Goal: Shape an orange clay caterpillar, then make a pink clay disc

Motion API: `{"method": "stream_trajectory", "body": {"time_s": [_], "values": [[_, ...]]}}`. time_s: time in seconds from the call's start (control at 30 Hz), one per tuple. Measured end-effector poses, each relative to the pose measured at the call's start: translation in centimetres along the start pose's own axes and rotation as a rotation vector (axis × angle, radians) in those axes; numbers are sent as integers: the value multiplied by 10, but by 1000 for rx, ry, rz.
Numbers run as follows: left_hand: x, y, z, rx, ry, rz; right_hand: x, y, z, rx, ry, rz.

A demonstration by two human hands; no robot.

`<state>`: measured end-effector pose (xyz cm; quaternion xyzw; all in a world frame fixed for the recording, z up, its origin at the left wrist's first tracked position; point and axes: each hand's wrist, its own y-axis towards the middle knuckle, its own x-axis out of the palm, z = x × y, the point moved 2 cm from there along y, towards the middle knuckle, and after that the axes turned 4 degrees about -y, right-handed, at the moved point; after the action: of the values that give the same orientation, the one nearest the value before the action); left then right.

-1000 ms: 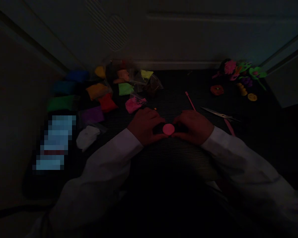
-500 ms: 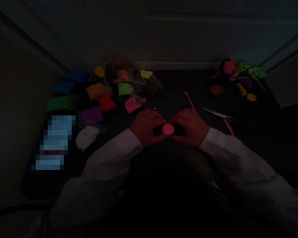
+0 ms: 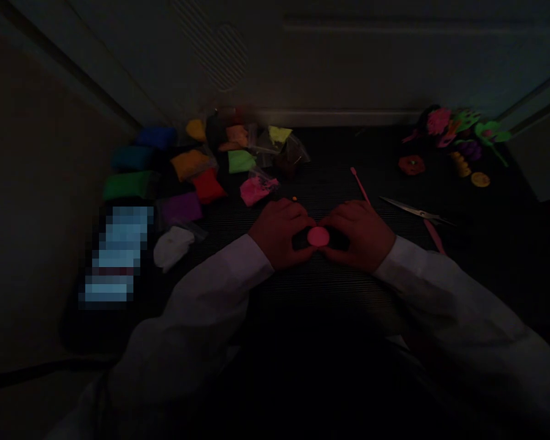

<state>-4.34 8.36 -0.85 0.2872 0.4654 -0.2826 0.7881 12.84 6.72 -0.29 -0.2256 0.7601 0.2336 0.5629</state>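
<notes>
A round, flat piece of pink modelling clay (image 3: 318, 236) is held between both hands over the dark table. My left hand (image 3: 284, 234) grips its left edge between thumb and fingers. From the other side my right hand (image 3: 358, 235) pinches the right edge, so the fingertips of both hands nearly meet around the disc. Beyond the right hand lies a thin pink modelling tool (image 3: 359, 183). A tiny orange bit (image 3: 294, 198) rests just past the left hand.
Several bags of coloured clay, among them a purple pack (image 3: 182, 208) and white clay (image 3: 174, 247), lie at left near a lit phone (image 3: 119, 253). Scissors (image 3: 417, 212) and a pink tool (image 3: 434, 236) lie at right. Behind them are a red clay flower (image 3: 411, 165) and other clay shapes (image 3: 470, 150).
The whole view has shifted, so everything appears slightly farther right. Both hands keep their hold on the pink disc, with little change in their pose.
</notes>
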Motion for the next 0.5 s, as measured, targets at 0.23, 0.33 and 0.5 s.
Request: {"method": "stream_trajectory", "body": {"time_s": [0.23, 0.33, 0.5], "values": [[0, 1, -1, 17, -4, 10, -1, 0, 1, 3, 16, -3], [0, 0, -2, 18, -3, 11, 0, 0, 2, 7, 14, -11], [-2, -1, -7, 44, -37, 42, 0, -1, 5, 0, 49, -1]]}}
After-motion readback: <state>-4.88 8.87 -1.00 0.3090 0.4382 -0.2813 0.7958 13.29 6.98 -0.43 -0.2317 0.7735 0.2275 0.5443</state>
